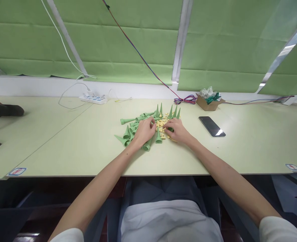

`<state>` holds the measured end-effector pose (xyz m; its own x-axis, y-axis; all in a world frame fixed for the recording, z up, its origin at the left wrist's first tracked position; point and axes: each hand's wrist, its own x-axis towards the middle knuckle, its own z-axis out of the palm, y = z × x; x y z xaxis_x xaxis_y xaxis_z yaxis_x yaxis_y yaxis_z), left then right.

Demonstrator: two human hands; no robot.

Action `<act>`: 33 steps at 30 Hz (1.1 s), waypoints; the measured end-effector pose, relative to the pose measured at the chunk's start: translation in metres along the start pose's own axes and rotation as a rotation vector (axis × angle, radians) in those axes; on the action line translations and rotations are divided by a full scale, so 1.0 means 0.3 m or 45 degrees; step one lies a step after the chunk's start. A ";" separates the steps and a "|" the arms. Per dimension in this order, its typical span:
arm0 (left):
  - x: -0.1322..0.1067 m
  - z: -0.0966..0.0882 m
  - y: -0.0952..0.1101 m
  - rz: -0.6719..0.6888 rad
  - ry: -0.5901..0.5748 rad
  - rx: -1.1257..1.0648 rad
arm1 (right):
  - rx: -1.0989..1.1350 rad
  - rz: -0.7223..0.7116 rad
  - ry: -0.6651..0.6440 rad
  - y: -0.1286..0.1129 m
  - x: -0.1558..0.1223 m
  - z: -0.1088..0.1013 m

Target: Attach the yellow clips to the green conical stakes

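Note:
Over the pile of green plastic cones (pixel 135 125), my left hand (pixel 144 131) is closed, its thumb and fingertips curled together. Whatever it pinches is too small or too hidden to name. My right hand (pixel 178 130) faces it from the other side of the small yellow plastic pieces (pixel 160 125), fingers bent inward. A bit of green shows under those fingers, but I cannot tell whether it is held. One green cone (pixel 158 136) stands upright between my hands, on the near side. Several more upright cones (pixel 170 112) stand behind the yellow pieces; others lie on their sides at the left.
A black phone (pixel 212 126) lies to the right on the pale table (pixel 251 144). Behind it sits a small cardboard box (pixel 208 105) with clear and green plastic. A coiled cable (pixel 186 99) and a white power strip (pixel 94 98) lie along the back edge.

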<state>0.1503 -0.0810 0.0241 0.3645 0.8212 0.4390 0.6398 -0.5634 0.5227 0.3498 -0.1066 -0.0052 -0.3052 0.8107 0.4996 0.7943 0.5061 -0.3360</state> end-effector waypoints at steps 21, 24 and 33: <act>0.003 0.008 -0.004 0.011 -0.060 0.001 | 0.003 -0.039 -0.224 -0.012 -0.002 -0.004; 0.002 0.008 -0.004 0.007 -0.067 -0.006 | -0.003 -0.027 -0.232 -0.012 0.000 -0.002; 0.004 0.015 -0.009 0.034 -0.062 0.009 | -0.083 -0.021 -0.222 -0.016 -0.001 0.009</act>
<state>0.1519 -0.0781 0.0199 0.4136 0.8096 0.4166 0.6340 -0.5845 0.5063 0.3446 -0.1084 -0.0060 -0.4004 0.8439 0.3570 0.8190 0.5043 -0.2737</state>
